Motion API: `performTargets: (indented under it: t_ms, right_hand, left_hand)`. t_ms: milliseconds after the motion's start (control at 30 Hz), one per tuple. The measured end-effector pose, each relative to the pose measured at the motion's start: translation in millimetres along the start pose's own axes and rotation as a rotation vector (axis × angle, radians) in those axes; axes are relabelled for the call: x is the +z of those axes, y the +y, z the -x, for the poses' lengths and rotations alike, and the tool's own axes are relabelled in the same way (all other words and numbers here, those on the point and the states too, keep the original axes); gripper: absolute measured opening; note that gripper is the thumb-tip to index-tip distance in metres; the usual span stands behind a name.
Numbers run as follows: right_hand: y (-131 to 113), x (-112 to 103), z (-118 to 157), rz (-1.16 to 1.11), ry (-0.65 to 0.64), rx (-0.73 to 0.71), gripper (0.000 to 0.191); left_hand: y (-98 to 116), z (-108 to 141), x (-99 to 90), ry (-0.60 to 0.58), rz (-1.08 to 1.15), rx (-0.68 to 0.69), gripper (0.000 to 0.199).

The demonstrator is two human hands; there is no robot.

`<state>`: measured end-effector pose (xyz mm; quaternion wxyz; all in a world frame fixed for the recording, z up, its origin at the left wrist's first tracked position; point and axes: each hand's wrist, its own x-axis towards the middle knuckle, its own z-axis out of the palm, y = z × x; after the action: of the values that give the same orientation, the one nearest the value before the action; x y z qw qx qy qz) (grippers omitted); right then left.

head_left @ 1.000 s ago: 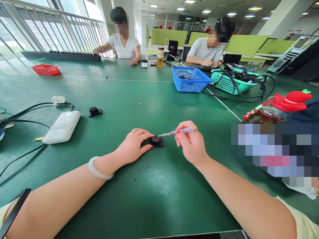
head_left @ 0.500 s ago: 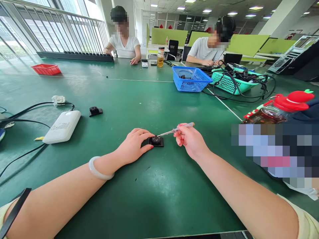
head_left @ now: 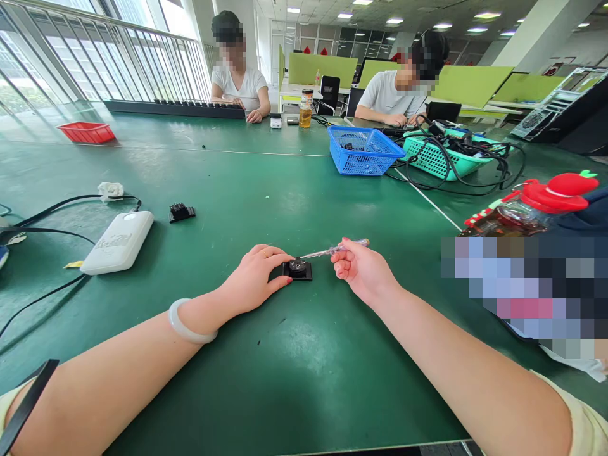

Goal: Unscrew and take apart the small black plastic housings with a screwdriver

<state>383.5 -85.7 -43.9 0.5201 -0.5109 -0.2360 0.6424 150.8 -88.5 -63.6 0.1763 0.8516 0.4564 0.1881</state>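
Note:
A small black part with a raised round centre and a flat base lies on the green table. Its left side is gripped between the thumb and fingers of my left hand. In my right hand, closed, is a thin screwdriver with a clear handle, whose tip points left and meets the top of the black part. Whether the tip sits in a screw is too small to tell. A similar black part rests farther off to the left.
On the left are a white box and black cables. Farther back stand a red tray, a blue basket and a green basket with cables. A red-lidded bottle is at right. Two people sit across, one beside a long black strip.
The long black strip across the table has shifted right along with a person's hand. My right hand and the screwdriver handle have turned slightly; my left hand keeps its place.

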Motion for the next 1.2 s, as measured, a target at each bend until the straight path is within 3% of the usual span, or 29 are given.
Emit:
performTargets:
  t_ms: [167,367,467,667,800,1067,1200]
  right_hand:
    - [0.1,-3.1,-1.6,0.027,0.018,-0.149,0.021]
    - [-0.6,-7.1,6.0,0.190,-0.019,-0.480,0.021]
    - [2.5,-9.0,14.5,0.375,-0.132,-0.638,0.018]
    - [8.2,-8.4,29.8,0.838,-0.353,-1.089,0.005]
    - [6.1,-5.6,33.5,0.955,-0.461,-1.339,0.012]
    - [1.9,-4.9,38.5,1.352,-0.648,-1.725,0.010]
    - [5.6,-1.2,48.1,1.565,-0.775,-1.749,0.005]
  left_hand:
    - [-0.2,0.1,0.2,0.003,0.010,-0.002,0.036]
    - [1.5,-0.8,-2.0,-0.026,-0.002,-0.010,0.036]
    - [1.8,-1.0,-2.6,-0.033,-0.004,-0.005,0.036]
    - [-0.6,-0.5,-0.2,-0.006,0.000,0.020,0.035]
    - [-0.5,-0.1,0.4,0.004,0.002,0.026,0.035]
    - [0.5,-0.1,0.2,0.012,0.000,0.012,0.035]
    - [0.2,0.1,0.9,0.019,-0.001,0.026,0.033]
